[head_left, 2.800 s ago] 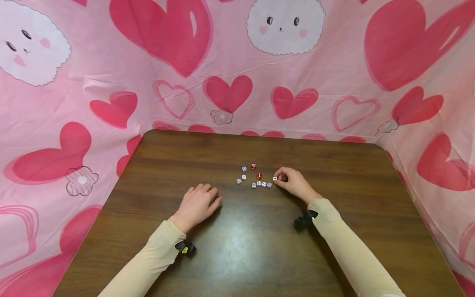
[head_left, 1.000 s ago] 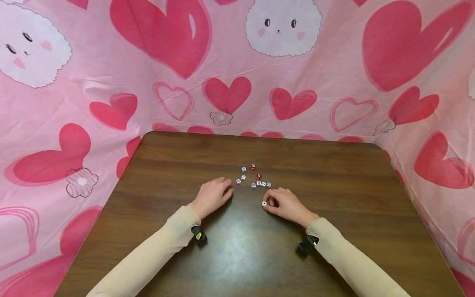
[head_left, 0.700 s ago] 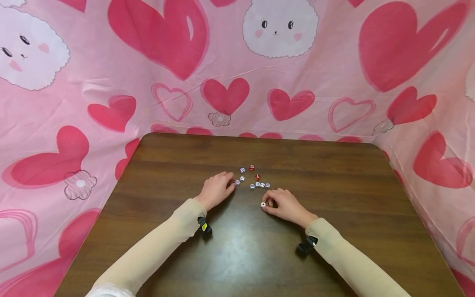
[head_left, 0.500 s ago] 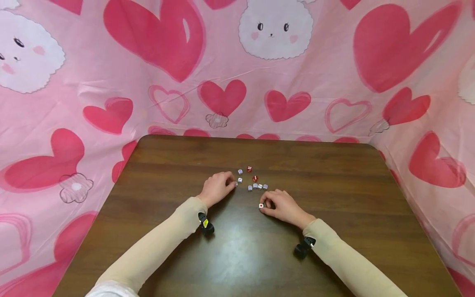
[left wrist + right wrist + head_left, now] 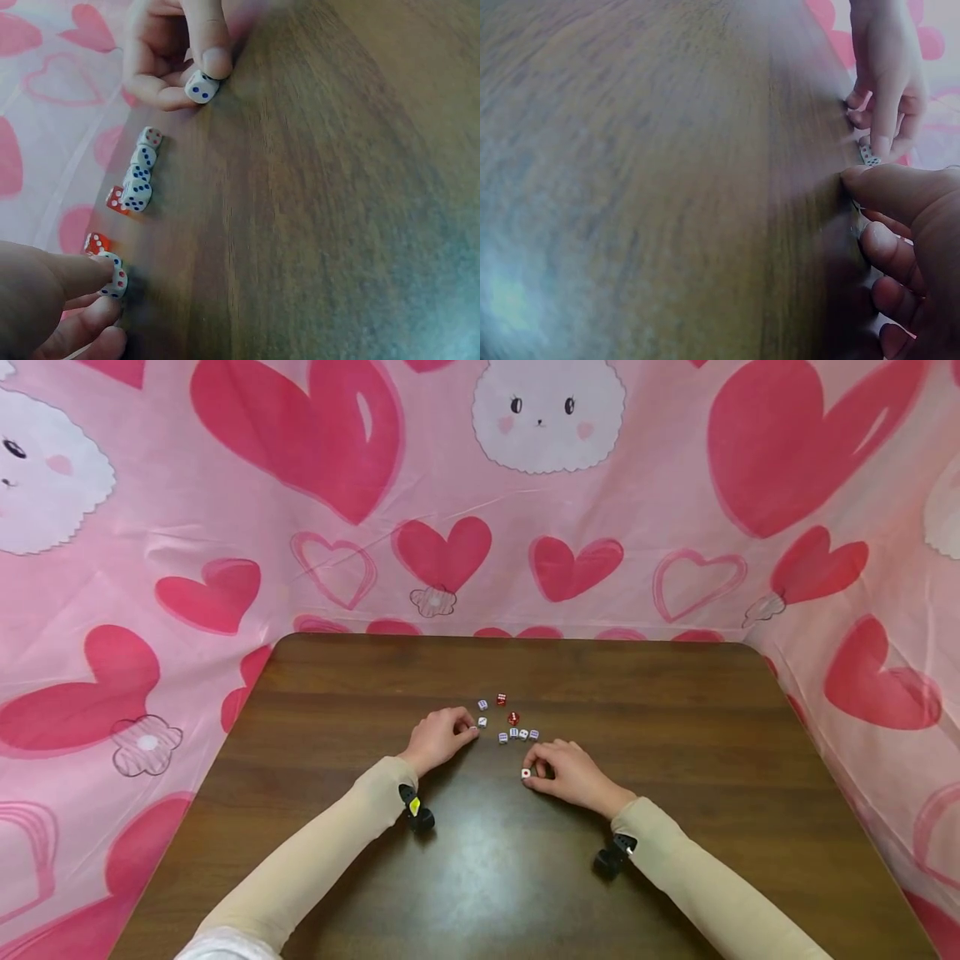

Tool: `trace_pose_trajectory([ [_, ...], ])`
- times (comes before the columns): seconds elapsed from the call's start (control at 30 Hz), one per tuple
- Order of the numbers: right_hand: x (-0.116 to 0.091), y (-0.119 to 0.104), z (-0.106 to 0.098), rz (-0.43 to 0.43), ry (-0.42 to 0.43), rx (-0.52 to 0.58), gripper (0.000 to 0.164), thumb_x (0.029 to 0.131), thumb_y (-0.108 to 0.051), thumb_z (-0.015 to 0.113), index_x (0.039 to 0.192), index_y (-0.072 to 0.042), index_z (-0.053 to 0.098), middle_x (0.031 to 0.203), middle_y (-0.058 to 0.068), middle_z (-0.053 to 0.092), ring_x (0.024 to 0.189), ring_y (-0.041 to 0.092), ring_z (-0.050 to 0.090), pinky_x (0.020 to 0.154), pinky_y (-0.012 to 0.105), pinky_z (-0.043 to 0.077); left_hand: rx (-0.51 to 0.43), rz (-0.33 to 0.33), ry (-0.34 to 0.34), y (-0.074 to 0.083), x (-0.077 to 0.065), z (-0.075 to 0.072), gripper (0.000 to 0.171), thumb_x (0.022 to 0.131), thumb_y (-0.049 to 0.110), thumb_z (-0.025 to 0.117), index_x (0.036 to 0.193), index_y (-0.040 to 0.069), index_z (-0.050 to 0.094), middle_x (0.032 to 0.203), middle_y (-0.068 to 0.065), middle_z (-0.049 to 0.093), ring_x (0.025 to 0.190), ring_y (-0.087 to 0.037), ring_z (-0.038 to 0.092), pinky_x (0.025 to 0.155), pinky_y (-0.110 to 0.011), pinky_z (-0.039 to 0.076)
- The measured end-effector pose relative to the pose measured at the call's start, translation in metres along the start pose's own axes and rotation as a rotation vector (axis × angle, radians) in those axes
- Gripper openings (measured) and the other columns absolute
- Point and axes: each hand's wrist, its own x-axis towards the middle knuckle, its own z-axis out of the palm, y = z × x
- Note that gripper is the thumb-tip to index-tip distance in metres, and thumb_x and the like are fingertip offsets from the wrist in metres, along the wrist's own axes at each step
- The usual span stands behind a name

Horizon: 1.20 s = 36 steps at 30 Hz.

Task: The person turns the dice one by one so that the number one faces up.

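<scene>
My right hand (image 5: pixel 573 774) pinches a white die (image 5: pixel 526 773) between thumb and fingers, its red pip facing up. The same white die (image 5: pixel 201 88) shows blue pips in the left wrist view. Farther left, my left hand (image 5: pixel 437 741) has thumb and fingertips round another white die (image 5: pixel 473 727), mostly hidden by the fingers. A loose white die (image 5: pixel 482 722) sits right beside those fingertips. Just beyond it lies a further white die (image 5: pixel 482 704). In front of my right hand, several white dice (image 5: pixel 513 733) form a short, slightly uneven row.
Two translucent red dice lie behind the row: a nearer red die (image 5: pixel 513 718) and a farther red die (image 5: pixel 502 699). All rest on a brown wooden table (image 5: pixel 645 693). A pink cloth with hearts (image 5: pixel 442 552) hangs along the table's back and sides.
My right hand has brought its die from the row's right end toward me and leftward. My left hand has moved right and forward and taken the leftmost white die between its fingers.
</scene>
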Motion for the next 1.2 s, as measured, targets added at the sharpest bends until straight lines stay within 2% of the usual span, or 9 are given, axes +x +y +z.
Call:
trace_pose_trajectory([
  [0.23, 0.002, 0.000, -0.001, 0.006, -0.007, -0.003, 0.018, 0.092, -0.028, 0.081, 0.099, -0.022, 0.066, 0.075, -0.017, 0.049, 0.079, 0.007, 0.046, 0.081, 0.035, 0.036, -0.041, -0.005, -0.006, -0.004, 0.001, -0.001, 0.011, 0.094, 0.026, 0.079, 0.099, 0.018, 0.073, 0.087, 0.005, 0.069, 0.080, -0.014, 0.062, 0.071, -0.036, 0.046],
  [0.4, 0.002, 0.000, -0.001, 0.016, -0.016, 0.001, 0.018, 0.092, -0.029, 0.081, 0.100, -0.022, 0.066, 0.075, -0.018, 0.049, 0.079, 0.007, 0.046, 0.081, 0.034, 0.036, -0.027, -0.012, -0.023, -0.005, 0.000, -0.001, 0.014, 0.092, 0.025, 0.082, 0.097, 0.019, 0.071, 0.086, 0.006, 0.067, 0.079, -0.014, 0.060, 0.072, -0.035, 0.044],
  [0.77, 0.000, 0.000, 0.000, 0.021, -0.017, 0.004, 0.018, 0.092, -0.029, 0.081, 0.099, -0.023, 0.066, 0.076, -0.018, 0.050, 0.079, 0.006, 0.047, 0.081, 0.034, 0.036, -0.086, 0.001, -0.055, -0.007, -0.003, -0.001, 0.012, 0.096, 0.028, 0.076, 0.102, 0.017, 0.073, 0.087, 0.005, 0.068, 0.080, -0.012, 0.060, 0.076, -0.035, 0.047],
  [0.97, 0.000, 0.000, -0.001, 0.015, -0.017, 0.010, 0.017, 0.092, -0.028, 0.081, 0.099, -0.022, 0.066, 0.076, -0.017, 0.050, 0.079, 0.007, 0.047, 0.081, 0.035, 0.035, -0.099, 0.031, -0.068, -0.010, -0.004, -0.001, 0.014, 0.091, 0.023, 0.081, 0.098, 0.016, 0.072, 0.083, 0.007, 0.068, 0.076, -0.010, 0.060, 0.072, -0.033, 0.045],
  [1.2, -0.001, -0.002, -0.002, 0.015, -0.016, 0.012, 0.017, 0.092, -0.028, 0.081, 0.099, -0.022, 0.066, 0.076, -0.017, 0.050, 0.080, 0.008, 0.047, 0.081, 0.036, 0.035, -0.100, 0.057, -0.065, -0.012, -0.006, -0.001, 0.014, 0.091, 0.022, 0.082, 0.097, 0.016, 0.070, 0.082, 0.008, 0.067, 0.075, -0.009, 0.058, 0.072, -0.032, 0.045],
])
